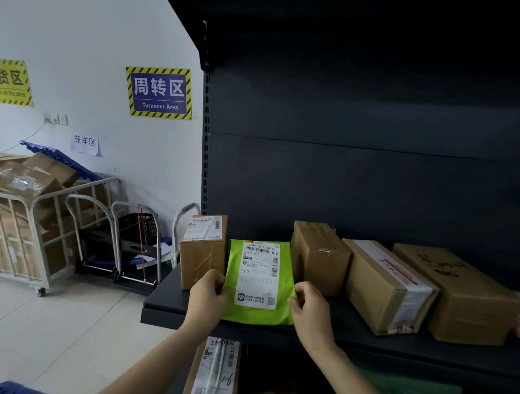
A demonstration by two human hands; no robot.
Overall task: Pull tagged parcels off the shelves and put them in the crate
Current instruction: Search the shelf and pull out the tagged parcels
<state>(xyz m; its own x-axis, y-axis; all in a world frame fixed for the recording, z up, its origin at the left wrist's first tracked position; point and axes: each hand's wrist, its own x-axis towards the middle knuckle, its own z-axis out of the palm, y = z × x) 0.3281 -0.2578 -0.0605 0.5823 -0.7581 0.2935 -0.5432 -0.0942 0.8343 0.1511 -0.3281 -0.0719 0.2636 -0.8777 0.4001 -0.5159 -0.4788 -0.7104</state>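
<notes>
Green mailer (258, 282), labelled, on shelf (168, 305): my left hand (208, 296) and right hand (310, 308) each pinch an edge; I'd lift it level, clear of the flanking boxes.

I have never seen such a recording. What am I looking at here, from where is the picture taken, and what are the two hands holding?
There is no machine here: a person wears a camera on the head, so the single picture looks forward and down at their own arms. The left hand and the right hand grip the two side edges of a green parcel with a white label. It sits on a dark shelf between two brown boxes; two more cardboard boxes lie further right. On the left, by the wall, stands a metal cage cart full of cartons.
</notes>
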